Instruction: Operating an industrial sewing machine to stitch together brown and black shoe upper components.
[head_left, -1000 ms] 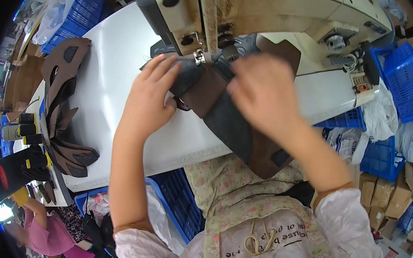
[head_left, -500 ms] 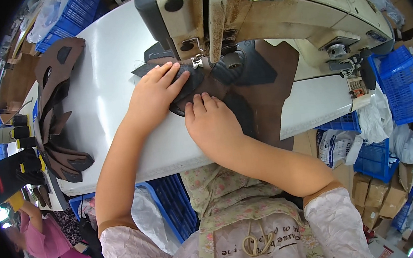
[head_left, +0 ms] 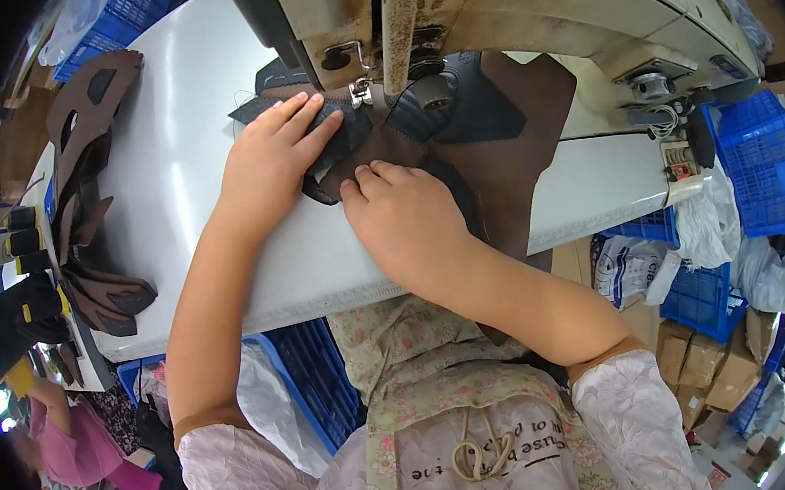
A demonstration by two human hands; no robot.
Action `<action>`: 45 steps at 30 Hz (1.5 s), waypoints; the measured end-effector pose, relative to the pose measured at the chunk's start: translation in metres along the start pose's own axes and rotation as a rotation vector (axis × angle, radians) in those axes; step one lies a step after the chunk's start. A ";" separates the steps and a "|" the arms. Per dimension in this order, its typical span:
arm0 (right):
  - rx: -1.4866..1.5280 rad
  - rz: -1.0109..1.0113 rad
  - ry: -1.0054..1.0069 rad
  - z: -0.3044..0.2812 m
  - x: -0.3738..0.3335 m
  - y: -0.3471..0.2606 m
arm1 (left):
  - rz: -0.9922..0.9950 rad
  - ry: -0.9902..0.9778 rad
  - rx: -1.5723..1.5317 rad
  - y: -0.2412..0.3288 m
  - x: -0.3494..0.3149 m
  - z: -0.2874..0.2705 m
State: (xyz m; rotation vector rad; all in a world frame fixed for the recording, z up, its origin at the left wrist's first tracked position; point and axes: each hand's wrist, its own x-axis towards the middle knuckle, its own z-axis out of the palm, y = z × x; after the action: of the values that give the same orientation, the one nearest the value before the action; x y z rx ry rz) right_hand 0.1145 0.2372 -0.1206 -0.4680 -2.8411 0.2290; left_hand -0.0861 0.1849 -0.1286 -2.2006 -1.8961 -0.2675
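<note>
Your left hand (head_left: 264,168) lies palm-down beside the presser foot (head_left: 360,95); your right hand (head_left: 407,225), lifted a second ago, now rests near it, forearm slanting in, so both seem to steady the work. They're apart, flattened, pinching nothing. The brown-and-black panel (head_left: 532,123) spreads across the worktop (head_left: 186,208) beneath the sewing machine (head_left: 521,11).

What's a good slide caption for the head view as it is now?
Left hand and right hand rest on brown-and-black material at a sewing machine over a white table.
</note>
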 end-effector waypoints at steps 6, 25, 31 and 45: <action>0.047 -0.041 0.258 0.007 0.004 0.003 | -0.018 0.017 -0.039 -0.001 0.002 0.003; 0.099 -0.064 0.249 0.007 0.004 0.005 | -0.046 -0.013 -0.017 -0.006 0.005 0.003; 0.073 -0.047 0.245 0.009 0.010 0.002 | -0.060 -0.030 -0.039 -0.011 0.007 0.005; 0.035 -0.010 0.282 0.015 0.028 0.000 | -0.078 -0.005 -0.145 -0.028 0.022 0.008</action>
State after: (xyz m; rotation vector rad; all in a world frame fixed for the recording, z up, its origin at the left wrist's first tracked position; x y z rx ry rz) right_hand 0.0843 0.2447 -0.1286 -0.4411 -2.5595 0.1929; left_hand -0.1101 0.2123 -0.1286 -2.2209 -2.0269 -0.4261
